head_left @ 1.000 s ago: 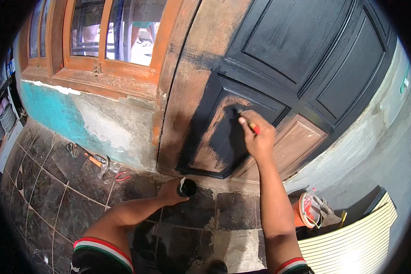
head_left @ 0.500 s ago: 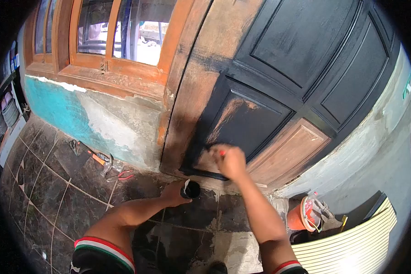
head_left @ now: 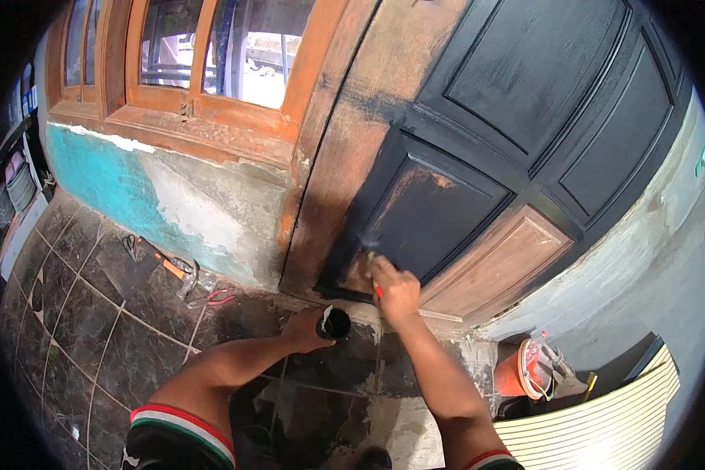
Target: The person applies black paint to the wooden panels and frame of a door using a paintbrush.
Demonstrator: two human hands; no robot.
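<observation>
A paintbrush (head_left: 379, 291) with a red handle end works at the lower-left part of a dark-coated door panel (head_left: 439, 207), its handle wrapped in the narrow hold of a person's right grip (head_left: 395, 291). The tool looks light, its handle likely stiff and its bristles soft, best taken near the bristle end, where wet fingers could slip. Below the door (head_left: 533, 78), the left grip (head_left: 301, 330) curls around a dark cup (head_left: 335, 323), probably light and easily tipped, best held low around its wall; how full it is cannot be told. Compared with one second earlier, the right grip sits lower on the panel, and the bare wood (head_left: 356, 276) there is reduced to thinner streaks and a lower corner patch, while the cup remains in the left grip. Beyond lie a hammer (head_left: 174, 268) and red pliers (head_left: 220, 296) on the tiled floor (head_left: 164, 337).
</observation>
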